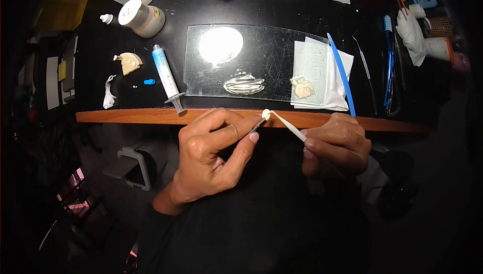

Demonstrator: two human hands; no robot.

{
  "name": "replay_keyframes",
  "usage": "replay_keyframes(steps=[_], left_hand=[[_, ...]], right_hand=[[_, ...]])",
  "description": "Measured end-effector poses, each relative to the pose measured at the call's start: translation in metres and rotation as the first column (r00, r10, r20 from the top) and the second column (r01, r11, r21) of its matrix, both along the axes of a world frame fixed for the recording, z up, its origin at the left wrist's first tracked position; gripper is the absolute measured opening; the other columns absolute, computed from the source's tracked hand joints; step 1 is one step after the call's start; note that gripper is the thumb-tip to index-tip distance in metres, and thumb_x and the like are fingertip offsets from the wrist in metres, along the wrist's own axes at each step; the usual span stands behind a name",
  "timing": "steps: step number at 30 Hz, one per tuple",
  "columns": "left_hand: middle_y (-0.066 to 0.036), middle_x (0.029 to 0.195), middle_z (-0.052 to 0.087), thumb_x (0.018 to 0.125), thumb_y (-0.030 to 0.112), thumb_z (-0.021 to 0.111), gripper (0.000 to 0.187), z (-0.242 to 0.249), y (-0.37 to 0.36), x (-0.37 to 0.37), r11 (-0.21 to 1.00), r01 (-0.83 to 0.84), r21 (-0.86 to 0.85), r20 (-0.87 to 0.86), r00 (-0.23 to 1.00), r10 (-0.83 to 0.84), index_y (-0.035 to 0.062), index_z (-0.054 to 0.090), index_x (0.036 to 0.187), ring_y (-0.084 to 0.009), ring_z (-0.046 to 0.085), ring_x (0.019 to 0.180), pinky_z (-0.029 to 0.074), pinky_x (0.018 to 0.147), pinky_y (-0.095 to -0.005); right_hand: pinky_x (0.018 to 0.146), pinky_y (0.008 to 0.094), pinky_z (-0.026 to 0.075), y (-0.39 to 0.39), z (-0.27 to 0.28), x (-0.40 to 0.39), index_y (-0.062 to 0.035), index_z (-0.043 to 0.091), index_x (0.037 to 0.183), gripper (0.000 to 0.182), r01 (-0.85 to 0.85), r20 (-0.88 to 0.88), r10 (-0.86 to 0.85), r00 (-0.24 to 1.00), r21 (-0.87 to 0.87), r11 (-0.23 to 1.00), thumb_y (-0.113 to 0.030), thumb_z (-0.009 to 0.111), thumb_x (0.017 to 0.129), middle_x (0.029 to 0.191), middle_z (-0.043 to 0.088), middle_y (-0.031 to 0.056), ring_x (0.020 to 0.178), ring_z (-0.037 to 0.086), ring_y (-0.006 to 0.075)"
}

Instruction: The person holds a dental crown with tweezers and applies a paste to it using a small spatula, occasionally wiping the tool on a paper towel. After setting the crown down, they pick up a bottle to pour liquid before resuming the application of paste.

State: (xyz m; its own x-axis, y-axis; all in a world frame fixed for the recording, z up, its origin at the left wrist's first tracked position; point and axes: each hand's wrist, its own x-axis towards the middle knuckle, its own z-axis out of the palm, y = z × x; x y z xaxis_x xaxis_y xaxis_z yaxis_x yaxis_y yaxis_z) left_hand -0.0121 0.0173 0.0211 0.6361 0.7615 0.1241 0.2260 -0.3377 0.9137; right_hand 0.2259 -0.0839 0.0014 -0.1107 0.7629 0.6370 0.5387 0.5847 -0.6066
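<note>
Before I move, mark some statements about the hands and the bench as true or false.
1. The right hand holds a white tool. True.
2. The syringe lies right of the glass slab. False: it lies to the slab's left.
3. The blue strip lies partly over the white paper. True.
4. The left hand is empty. False: it pinches a thin grey holder, with a small white piece at the tip.
5. The blue cap lies left of the syringe. True.
</note>
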Motion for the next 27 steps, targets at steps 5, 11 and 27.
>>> replay_keyframes(steps=[5, 11, 27], left_hand=[[-0.009, 0.080, 0.070, 0.086, -0.004, 0.077, 0.028, 0.0016, 0.0003, -0.0007, 1.000, 0.014, -0.010, -0.010, 1.000, -0.014, -0.0024, 0.081, 0.114, -0.0158, 0.065, 0.069, 0.047, 0.061, -0.0281], [-0.009, 0.083, 0.069, 0.089, -0.007, 0.074, 0.026, 0.0047, 0.0008, -0.0019, 0.999, 0.039, -0.022, -0.029, 0.999, -0.040, -0.0051, 0.080, 0.114, -0.0153, 0.066, 0.074, 0.049, 0.066, -0.0270], [-0.010, 0.082, 0.070, 0.089, -0.006, 0.075, 0.026, 0.0038, 0.0007, -0.0012, 0.999, 0.033, -0.014, -0.018, 0.999, -0.034, -0.0063, 0.079, 0.114, -0.0157, 0.066, 0.073, 0.048, 0.065, -0.0269]], right_hand=[[0.057, 0.0269, 0.058, -0.0004, -0.0004, 0.0010, -0.0062, 0.071, 0.116, 0.035, -0.002, 0.006, 0.002, 1.000, 0.000, 1.000, 0.000, 0.080, 0.083, 0.102, 0.074, 0.0089, 0.073, 0.074, 0.0141], [0.057, 0.0264, 0.058, -0.0015, 0.0005, 0.0025, -0.0068, 0.071, 0.116, 0.035, -0.034, 0.001, 0.034, 0.999, -0.017, 0.999, 0.000, 0.080, 0.084, 0.102, 0.074, 0.0084, 0.072, 0.074, 0.0133], [0.053, 0.0256, 0.056, 0.0007, -0.0003, -0.0005, -0.0059, 0.072, 0.113, 0.029, 0.018, -0.006, -0.018, 1.000, 0.028, 0.999, 0.000, 0.080, 0.085, 0.096, 0.074, 0.0086, 0.069, 0.073, 0.0126]])
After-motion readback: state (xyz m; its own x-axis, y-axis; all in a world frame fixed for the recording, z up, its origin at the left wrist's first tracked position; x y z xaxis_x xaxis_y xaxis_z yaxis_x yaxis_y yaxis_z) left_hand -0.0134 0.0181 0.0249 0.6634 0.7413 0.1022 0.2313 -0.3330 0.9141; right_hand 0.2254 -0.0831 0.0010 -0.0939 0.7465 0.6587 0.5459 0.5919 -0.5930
